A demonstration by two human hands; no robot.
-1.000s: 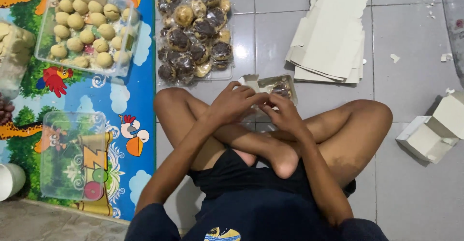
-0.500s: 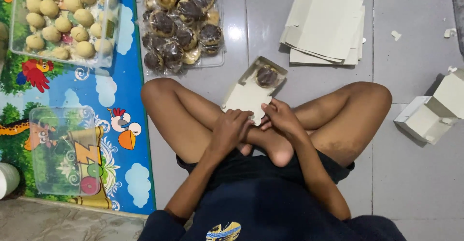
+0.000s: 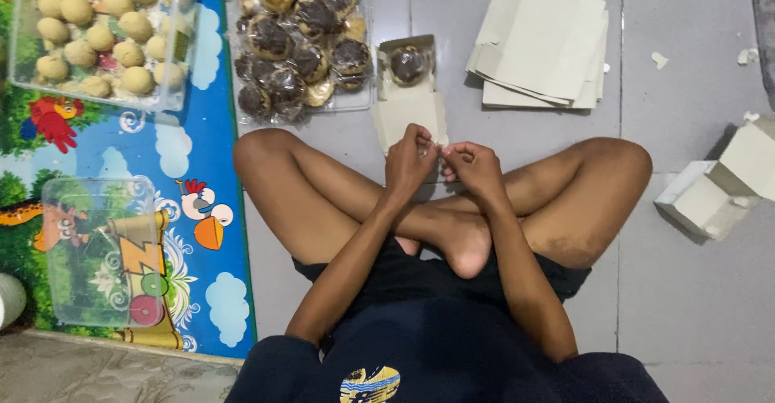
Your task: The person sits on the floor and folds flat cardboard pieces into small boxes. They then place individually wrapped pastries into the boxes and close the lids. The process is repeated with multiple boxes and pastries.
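Observation:
I sit cross-legged on a tiled floor. A small open cardboard box (image 3: 406, 116) lies just beyond my shins. A dark wrapped bun (image 3: 408, 64) sits in its far half, and its pale flap is spread toward me. My left hand (image 3: 410, 163) and my right hand (image 3: 475, 167) are side by side at the flap's near edge. The fingertips of both are pinched on that edge. Whether anything small lies between the fingers is hidden.
A clear tray of several wrapped dark and light buns (image 3: 299, 35) stands beyond the box. A clear tub of pale round buns (image 3: 101, 31) and an empty clear tub (image 3: 101, 249) rest on a colourful mat (image 3: 202, 169) to the left. Flat box blanks (image 3: 545, 39) lie at the back right. Folded white boxes (image 3: 718, 189) stand at the right.
Both hands drew back from the box toward my ankles, leaving it open on the floor. They have now reached forward again to the flap's near edge. The view has shifted.

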